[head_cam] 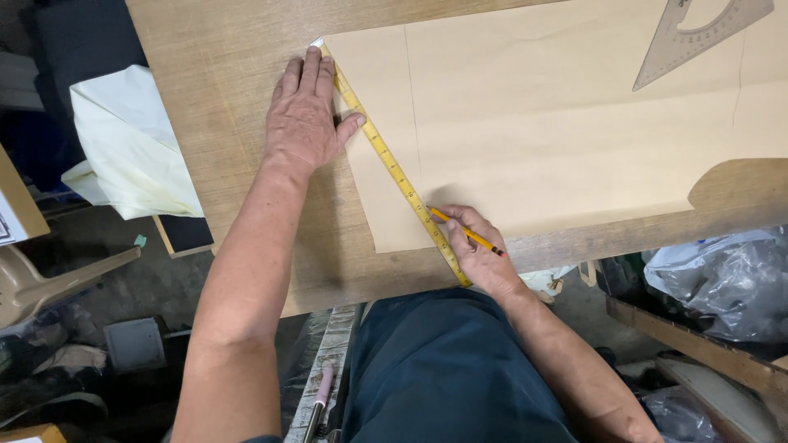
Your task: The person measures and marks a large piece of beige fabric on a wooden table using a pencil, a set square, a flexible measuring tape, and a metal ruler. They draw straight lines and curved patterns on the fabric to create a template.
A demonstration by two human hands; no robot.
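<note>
Matt brown paper [574,131] lies on a worn wooden table [222,66] under a glossy tape measure [394,168].

left hand [304,115] flat, fingers extended, right hand [480,250] curled, gripping

We look down on a worn wooden worktable [238,74] that fills the upper part of the view, evenly lit with soft shadows. Below its near edge we see a dim, cluttered concrete floor [156,287], with a pale yellow cloth [131,148] at the left. At the right lie crumpled clear plastic bags [722,279] and wooden boards [698,349].
</note>
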